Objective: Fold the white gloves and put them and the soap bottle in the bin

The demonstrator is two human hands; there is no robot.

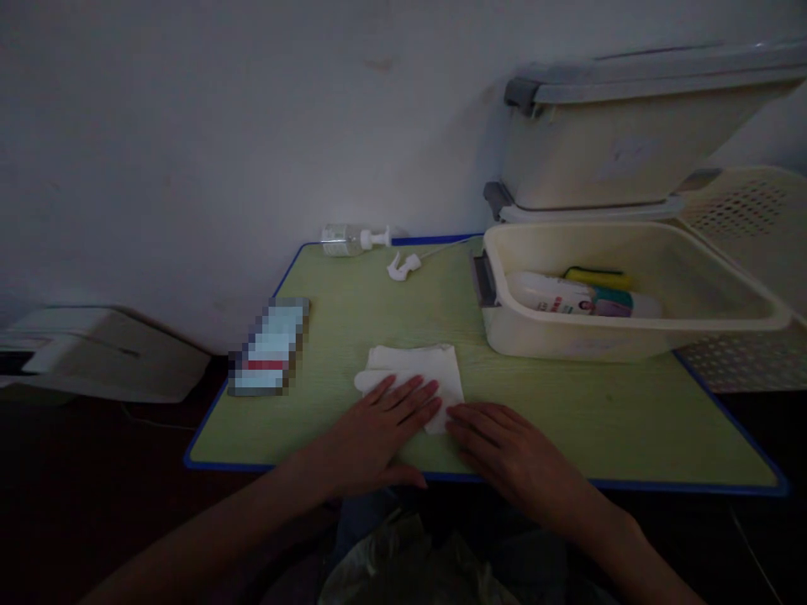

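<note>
A white folded piece of cloth (413,360) lies on the green table near its front edge. A rounded end of it sticks out on the left side. My left hand (384,428) rests flat over its lower part, fingers stretched and slightly apart, the thumb out toward the table's edge. At the right edge of the cloth are the fingertips of my right hand (504,445); its fingers are extended close together and lie palm-down, with nothing seen in them. Part of the cloth is hidden under my left hand.
A cream bin (580,340) holds a white bottle (555,294) and something yellow (596,277). Stacked lidded boxes (586,160) stand behind it. Farther back lie a clear pump bottle (344,241) and a white spray head (403,267). A blurred phone (271,344) is at left.
</note>
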